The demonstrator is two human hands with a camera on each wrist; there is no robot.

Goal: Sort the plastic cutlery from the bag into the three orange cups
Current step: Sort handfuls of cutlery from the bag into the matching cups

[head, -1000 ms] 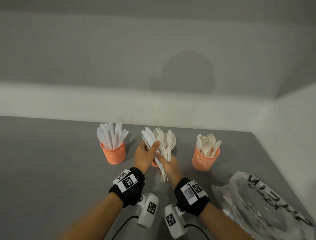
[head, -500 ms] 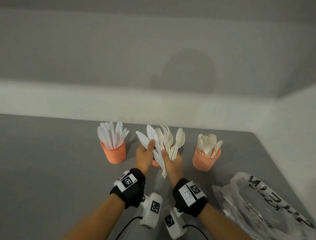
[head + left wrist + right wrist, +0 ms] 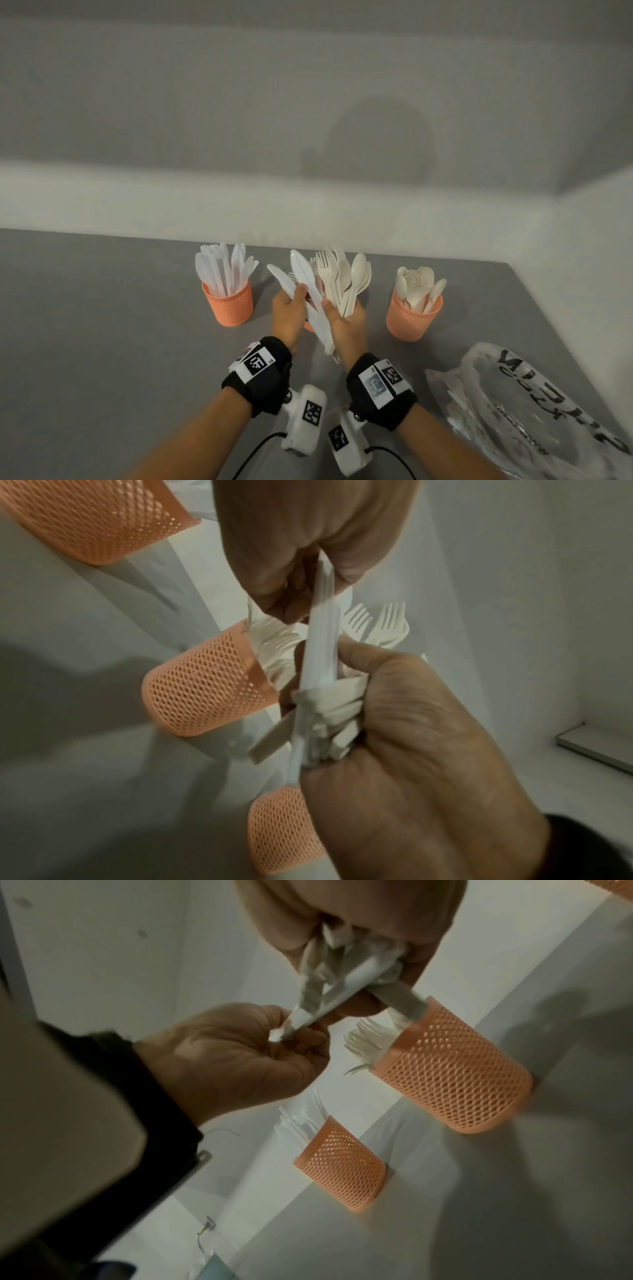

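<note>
overhead, the right hand clutches a fanned bundle of cutlery, forks and spoons up, while the left hand pinches a white knife at the bundle's left edge. knives fill the left cup; spoons fill the right cup; the bag lies right. only the wrist views reveal the middle cup, holding forks, which the hands hide from above.
</note>
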